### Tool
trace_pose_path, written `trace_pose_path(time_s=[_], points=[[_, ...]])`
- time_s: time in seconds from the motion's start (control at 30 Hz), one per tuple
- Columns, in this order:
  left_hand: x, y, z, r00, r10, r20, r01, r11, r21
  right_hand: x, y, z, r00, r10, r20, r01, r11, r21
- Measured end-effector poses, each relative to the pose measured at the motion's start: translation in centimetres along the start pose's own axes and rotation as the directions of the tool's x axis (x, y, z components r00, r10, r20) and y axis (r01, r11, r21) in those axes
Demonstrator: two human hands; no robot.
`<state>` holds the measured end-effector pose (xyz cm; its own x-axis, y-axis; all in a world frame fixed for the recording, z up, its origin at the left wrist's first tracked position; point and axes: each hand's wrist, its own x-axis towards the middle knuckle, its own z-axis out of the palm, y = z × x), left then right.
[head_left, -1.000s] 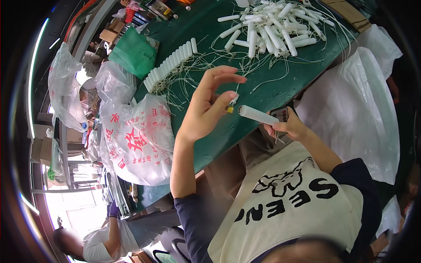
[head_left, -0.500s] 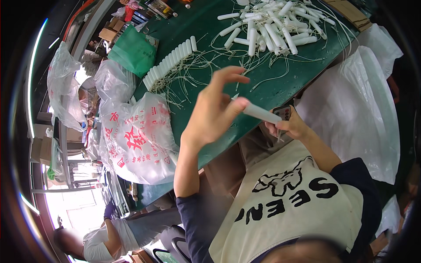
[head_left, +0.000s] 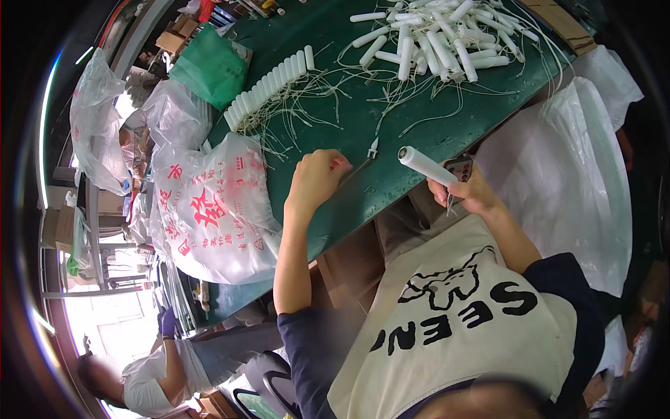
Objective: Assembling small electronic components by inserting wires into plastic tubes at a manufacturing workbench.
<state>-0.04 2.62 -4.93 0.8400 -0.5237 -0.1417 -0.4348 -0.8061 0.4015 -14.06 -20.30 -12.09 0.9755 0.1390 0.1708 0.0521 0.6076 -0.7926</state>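
My right hand (head_left: 474, 190) is closed around the lower end of a white tube (head_left: 424, 165), which tilts up to the left and shows a dark ring in its open end. A small dark device with round spots (head_left: 459, 168) sits in the same hand, behind the tube. Thin wire hangs below the fingers. My left hand (head_left: 317, 180) is low over the green table, fingers curled in and their tips partly hidden. Beside it a thin rod (head_left: 356, 172) runs to a small metal piece with a white pointed tip (head_left: 373, 149).
A row of white tubes (head_left: 269, 87) with tangled wires lies on the green table (head_left: 405, 119). A heap of similar tubes (head_left: 447, 45) is at the far right. Plastic bags (head_left: 216, 209) stand left, a large white sack (head_left: 558, 181) right. A person (head_left: 150, 377) works at lower left.
My left hand has moved down and left, away from the tube, and its fingers have curled. The tube's far end and the pointed tip are now uncovered. My right hand still holds the tube.
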Motion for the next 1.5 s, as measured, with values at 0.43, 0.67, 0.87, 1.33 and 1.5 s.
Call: trace_pose_path(time_s=[0.43,0.67,0.87,1.33,1.5], points=[[-0.1,0.7,-0.9,0.984,0.070,0.162,-0.025,0.965,-0.260,-0.3,0.5,-0.5,0.998,0.032,-0.049,-0.036,0.996,-0.077],[-1.7,4.7,-2.3,0.947,0.244,0.208,0.097,0.400,-0.911,-0.3,0.5,-0.7,0.999,0.041,-0.024,-0.044,0.994,-0.101],[-1.7,4.9,-1.9,0.915,0.239,0.324,0.248,0.299,-0.921,-0.3,0.3,-0.4,0.998,0.060,-0.024,-0.063,0.990,-0.124],[-1.5,5.3,-0.6,0.726,0.500,0.473,0.388,0.270,-0.881,-0.5,0.4,-0.2,0.998,0.060,0.028,-0.055,0.990,-0.130],[-1.8,5.4,0.4,0.690,0.568,0.449,0.392,0.227,-0.891,-0.4,0.5,-0.2,0.994,0.074,0.077,-0.061,0.984,-0.165]])
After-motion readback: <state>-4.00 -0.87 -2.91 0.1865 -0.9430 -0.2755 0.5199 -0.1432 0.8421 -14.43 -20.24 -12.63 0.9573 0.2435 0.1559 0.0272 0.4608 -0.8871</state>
